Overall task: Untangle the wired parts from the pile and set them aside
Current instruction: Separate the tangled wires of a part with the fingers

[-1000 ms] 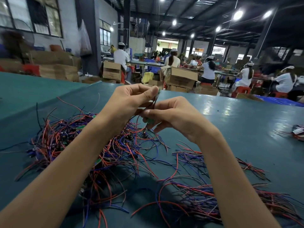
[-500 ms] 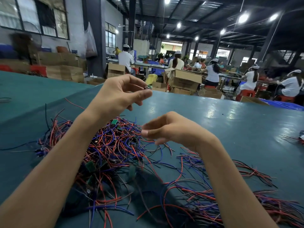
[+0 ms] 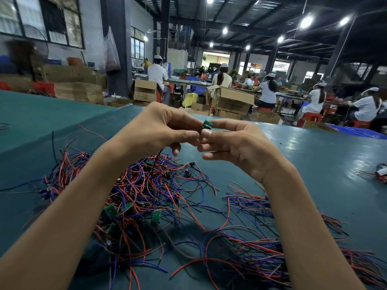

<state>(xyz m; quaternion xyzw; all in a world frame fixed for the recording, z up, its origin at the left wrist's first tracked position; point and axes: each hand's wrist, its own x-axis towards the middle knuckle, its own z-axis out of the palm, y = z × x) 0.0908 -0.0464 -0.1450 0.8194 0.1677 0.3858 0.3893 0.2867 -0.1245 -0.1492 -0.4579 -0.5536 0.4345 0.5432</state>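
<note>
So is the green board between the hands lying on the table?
No, the left hand and right hand pinch the small green circuit board above the tangled wires.

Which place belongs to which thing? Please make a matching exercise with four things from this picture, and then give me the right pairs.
Things
1. small green board
2. tangled pile
3. open cardboard box
4. small wire bunch

Places
A. near the right border of the picture, on the table
B. beyond the far edge of the table
C. pinched between the left hand and the right hand
D. on the table, beneath the left hand

Pairs: 1-C, 2-D, 3-B, 4-A
</note>
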